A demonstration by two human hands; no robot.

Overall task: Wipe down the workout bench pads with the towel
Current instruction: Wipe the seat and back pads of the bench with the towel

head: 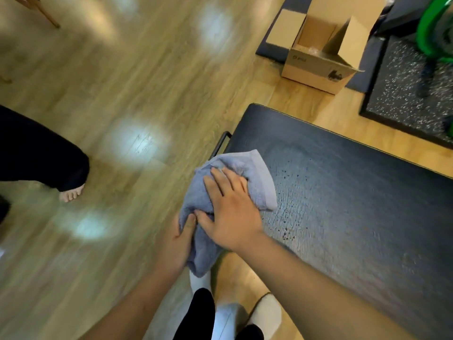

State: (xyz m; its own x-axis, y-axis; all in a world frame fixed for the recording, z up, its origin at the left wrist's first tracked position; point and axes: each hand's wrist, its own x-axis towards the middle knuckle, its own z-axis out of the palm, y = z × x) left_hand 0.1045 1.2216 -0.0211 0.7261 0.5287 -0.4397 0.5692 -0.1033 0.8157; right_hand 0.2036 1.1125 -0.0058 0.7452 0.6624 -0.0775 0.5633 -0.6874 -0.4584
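A blue-grey towel [255, 173] lies bunched on the near left edge of the black bench pad [355, 192]. My right hand [230, 212] presses flat on top of the towel, fingers spread. Lower down, my left hand [179, 244] grips the part of the towel that hangs off the pad's edge, thumb pressed into the cloth. The pad runs from the middle of the view toward the right. Its surface shows a dull smeared patch and small dark specks just right of the towel.
An open cardboard box [318, 57] stands on the wooden floor beyond the pad's far end. A speckled black mat [402, 94] with green equipment [434, 28] lies at top right. Another person's leg and bare foot [71, 192] stand at left. My own feet [264, 312] are below.
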